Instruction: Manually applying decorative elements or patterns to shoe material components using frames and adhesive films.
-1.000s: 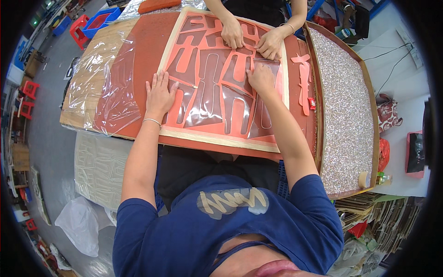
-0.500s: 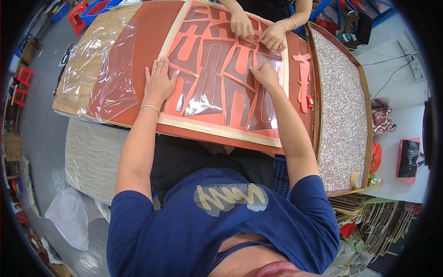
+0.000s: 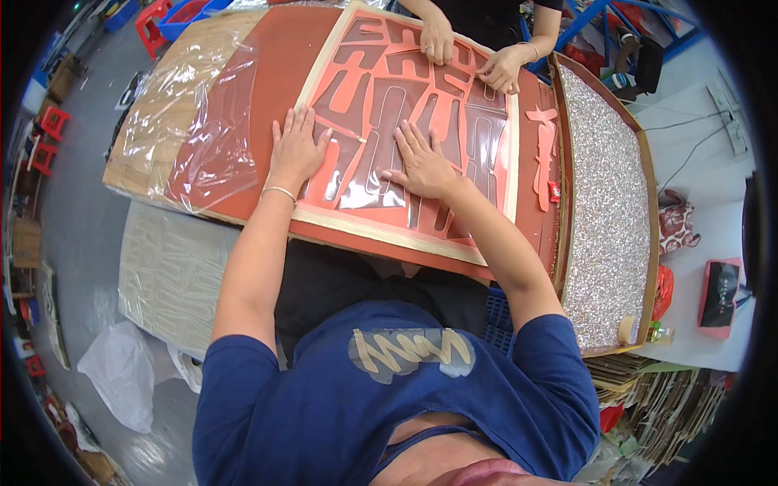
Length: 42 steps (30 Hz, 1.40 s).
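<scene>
A coral-pink cut-out sheet (image 3: 395,217) lies inside a cream border (image 3: 389,241) on the reddish table. Glossy clear pieces (image 3: 387,109) with slot-like cut-outs fill its openings and look brownish from what is under them. My left hand (image 3: 297,154) rests flat near the border's left side, fingers spread, holding nothing. Palm down across the middle pieces, my right hand (image 3: 426,167) is open too, its thumb pointing left. Opposite me, a co-worker's one hand (image 3: 438,38) touches the far pieces, and their other hand (image 3: 504,68) is at the far right corner.
Crinkled clear film (image 3: 215,134) covers the table's left part. Coral offcuts (image 3: 545,158) and a small red packet (image 3: 554,191) lie right of the border. Beyond them stands a shallow tray (image 3: 604,235) with a glittery surface and a tape roll (image 3: 627,330). A pale patterned sheet (image 3: 170,271) sits lower left.
My right hand has moved left from the right-hand pieces and flattened onto the middle ones. My left hand stays flat. The co-worker's hands have moved farther apart. The whole view has shifted slightly.
</scene>
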Available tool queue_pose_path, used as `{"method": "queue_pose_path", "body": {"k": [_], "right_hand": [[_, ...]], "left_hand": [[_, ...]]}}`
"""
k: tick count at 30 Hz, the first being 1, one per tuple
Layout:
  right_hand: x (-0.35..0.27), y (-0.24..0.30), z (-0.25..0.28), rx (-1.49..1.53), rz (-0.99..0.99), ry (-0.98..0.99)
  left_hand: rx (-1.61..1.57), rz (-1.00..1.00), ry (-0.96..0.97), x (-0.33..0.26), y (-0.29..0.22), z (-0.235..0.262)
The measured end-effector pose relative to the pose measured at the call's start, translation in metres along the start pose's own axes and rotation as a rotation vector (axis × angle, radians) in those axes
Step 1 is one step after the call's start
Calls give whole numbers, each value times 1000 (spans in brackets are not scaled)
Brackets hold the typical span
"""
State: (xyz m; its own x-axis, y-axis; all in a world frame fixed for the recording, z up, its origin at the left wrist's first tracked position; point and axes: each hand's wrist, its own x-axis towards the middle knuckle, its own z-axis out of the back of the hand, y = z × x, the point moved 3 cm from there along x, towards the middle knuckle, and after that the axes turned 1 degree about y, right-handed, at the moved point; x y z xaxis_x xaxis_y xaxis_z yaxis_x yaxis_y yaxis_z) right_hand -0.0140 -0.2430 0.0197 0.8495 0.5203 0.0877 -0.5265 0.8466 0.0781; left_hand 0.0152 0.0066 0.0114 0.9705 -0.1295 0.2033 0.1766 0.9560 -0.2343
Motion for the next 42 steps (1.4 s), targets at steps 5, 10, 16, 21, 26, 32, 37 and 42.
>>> {"method": "queue_pose_path", "body": {"k": [5, 10, 16, 21, 26, 32, 37, 42], "right_hand": [[22, -77, 27, 509, -452, -301], [34, -146, 11, 62, -276, 255], [55, -121, 14, 43, -657, 145], [121, -13, 23, 26, -271, -533], [163, 47, -8, 114, -17, 4], [184, -3, 2, 153, -255, -181], [174, -71, 16, 320, -390, -480], [130, -122, 11, 271, -664, -285]], "left_hand": [[30, 11, 7, 1, 3, 4], [39, 1, 13, 2, 4, 1], [41, 3, -5, -1, 4, 5], [20, -3, 10, 0, -1, 8], [-21, -19, -31, 3, 3, 4], [-39, -24, -9, 1, -2, 8], [-15, -31, 13, 5, 0, 7], [-7, -16, 41, 6, -7, 7]]}}
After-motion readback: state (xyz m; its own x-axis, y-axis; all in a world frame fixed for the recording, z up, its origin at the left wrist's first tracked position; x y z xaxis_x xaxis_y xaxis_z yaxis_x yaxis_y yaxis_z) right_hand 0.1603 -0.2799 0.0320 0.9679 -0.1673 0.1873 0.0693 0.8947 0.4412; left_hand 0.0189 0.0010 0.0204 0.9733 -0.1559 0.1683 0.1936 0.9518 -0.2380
